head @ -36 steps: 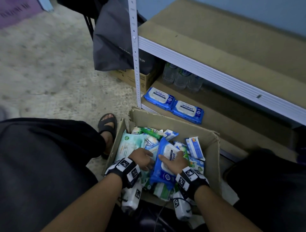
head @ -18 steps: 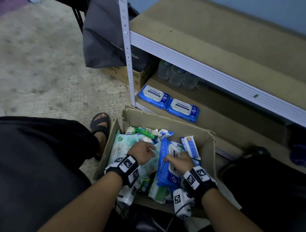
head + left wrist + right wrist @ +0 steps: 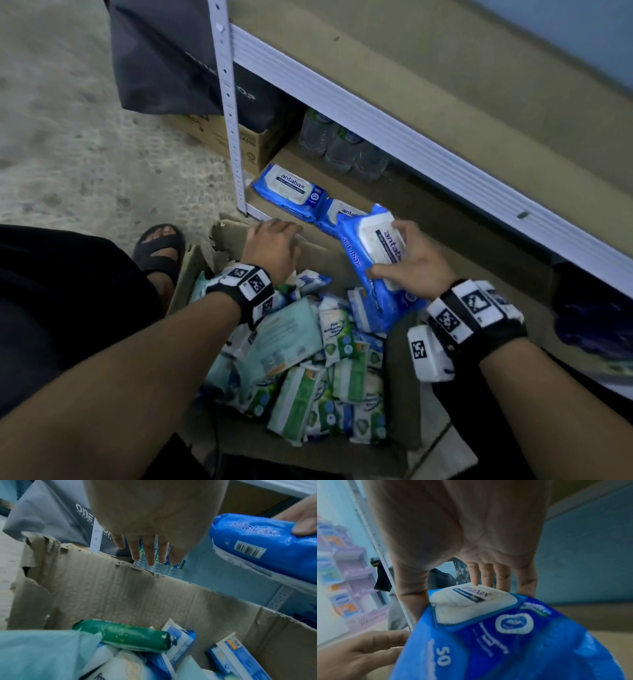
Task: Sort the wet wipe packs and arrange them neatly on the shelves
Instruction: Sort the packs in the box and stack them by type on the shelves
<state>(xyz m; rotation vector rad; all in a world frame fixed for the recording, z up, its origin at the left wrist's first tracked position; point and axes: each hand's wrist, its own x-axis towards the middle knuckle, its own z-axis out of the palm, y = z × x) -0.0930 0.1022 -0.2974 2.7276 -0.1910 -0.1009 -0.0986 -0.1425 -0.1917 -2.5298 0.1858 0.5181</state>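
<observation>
My right hand (image 3: 385,250) grips a blue antabax wipe pack (image 3: 363,263), thumb on its near edge and fingers (image 3: 488,574) over the white lid, held tilted above the far right corner of the cardboard box (image 3: 318,250). Two matching blue packs (image 3: 287,186) lie side by side on the bottom shelf (image 3: 428,219); the held pack hides part of the right one. My left hand (image 3: 277,236) hovers over the box's far rim with straight fingers (image 3: 147,550), holding nothing. Several green, teal and blue packs (image 3: 308,359) fill the box, among them a dark green one (image 3: 130,637).
Water bottles (image 3: 342,147) stand at the back of the bottom shelf. A white shelf post (image 3: 227,102) rises left of the packs, with a grey bag (image 3: 178,68) and a small carton (image 3: 246,144) behind it. My sandalled foot (image 3: 161,246) is beside the box's left.
My right hand has lifted the blue pack out of the box and carried it up toward the bottom shelf. My left hand left the packs and moved forward over the box's far rim.
</observation>
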